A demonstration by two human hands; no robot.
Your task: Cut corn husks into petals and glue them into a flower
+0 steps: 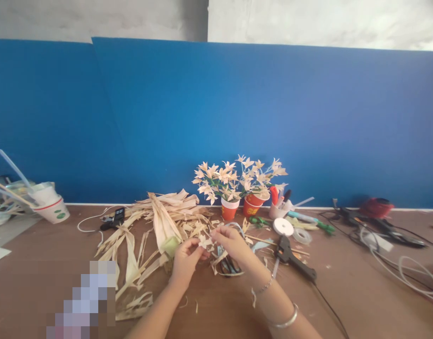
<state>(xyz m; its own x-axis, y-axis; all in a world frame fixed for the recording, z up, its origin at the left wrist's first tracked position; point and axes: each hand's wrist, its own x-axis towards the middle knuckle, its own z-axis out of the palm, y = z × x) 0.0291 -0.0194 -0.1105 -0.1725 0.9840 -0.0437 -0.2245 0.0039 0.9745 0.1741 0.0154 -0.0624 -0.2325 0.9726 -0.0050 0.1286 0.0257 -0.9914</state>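
At far left on the brown table [371, 292], a white cup [53, 213] with green print; behind, a blue panel [273, 103] below a pale wall [325, 23]; at right, looped white cable [402, 269] near a red object [377, 207].

Right of the glue gun [294, 260], a hand could pass over bare table [350, 278] as far as the tangled cables [402, 266]. The gun's cord [330, 306] crosses its near side. Just beyond the gun, rolls [283, 227] block the way. To its left are the right hand [232, 240], left hand [188, 260], then husks [131, 254].
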